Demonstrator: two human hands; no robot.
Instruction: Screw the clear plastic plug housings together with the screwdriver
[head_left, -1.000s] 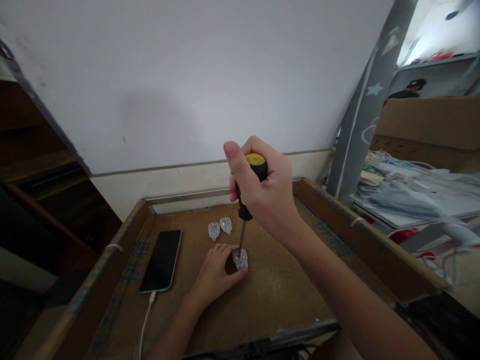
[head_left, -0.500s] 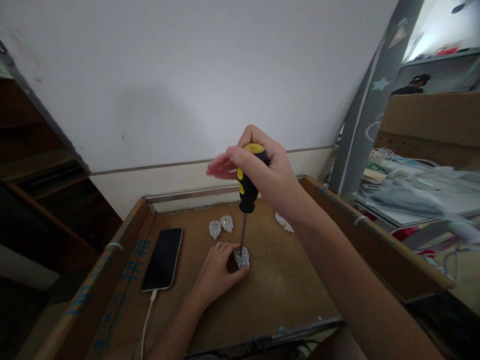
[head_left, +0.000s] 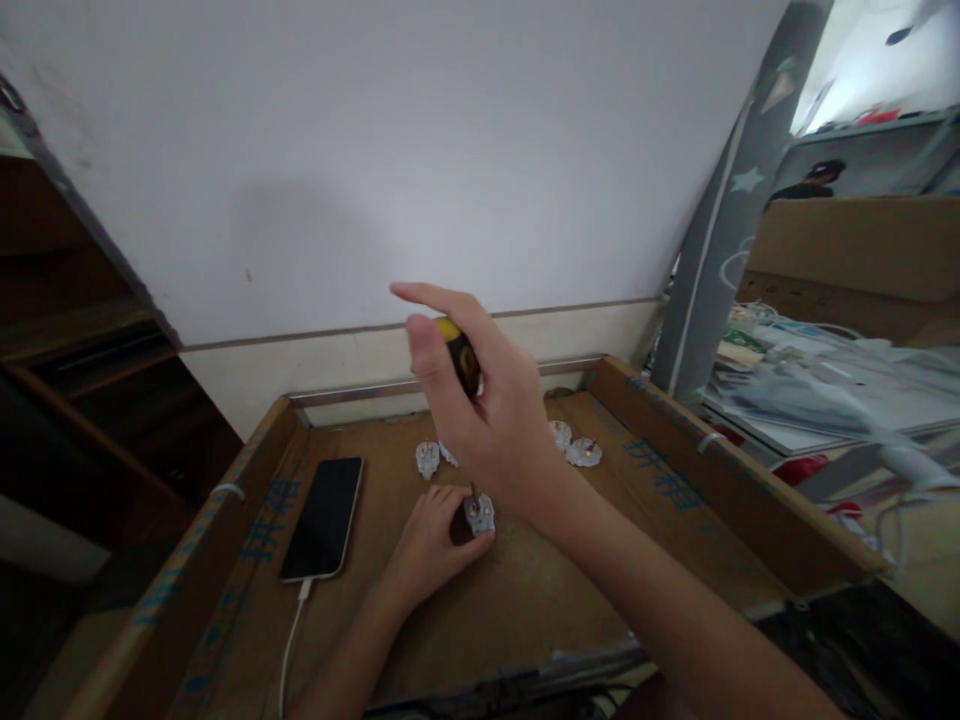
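Between the thumb and fingers of my left hand [head_left: 435, 535], a small clear plastic plug part [head_left: 480, 513] with brass-coloured metal pieces is held against the cardboard. My right hand [head_left: 487, 400] is wrapped round the yellow and black handle of a screwdriver [head_left: 463, 362], with the index finger and thumb sticking out. Most of the handle and shaft is hidden behind that hand. Just the low end of the shaft shows, and it meets the plug part at its left metal piece. Behind my left hand lies a similar plug part [head_left: 427, 459], beside another mostly covered one.
A phone [head_left: 324, 518] with a white cable lies left in the cardboard tray [head_left: 750, 500]. More plug parts [head_left: 583, 452] lie at the back right. A white wall panel [head_left: 337, 150] rises behind. Bagged items [head_left: 795, 390] are piled at right; a person [head_left: 817, 183] is far off.
My right hand has rolled over and come lower and nearer on the screwdriver, now covering most of its handle. My left hand and the plug part stay in place.
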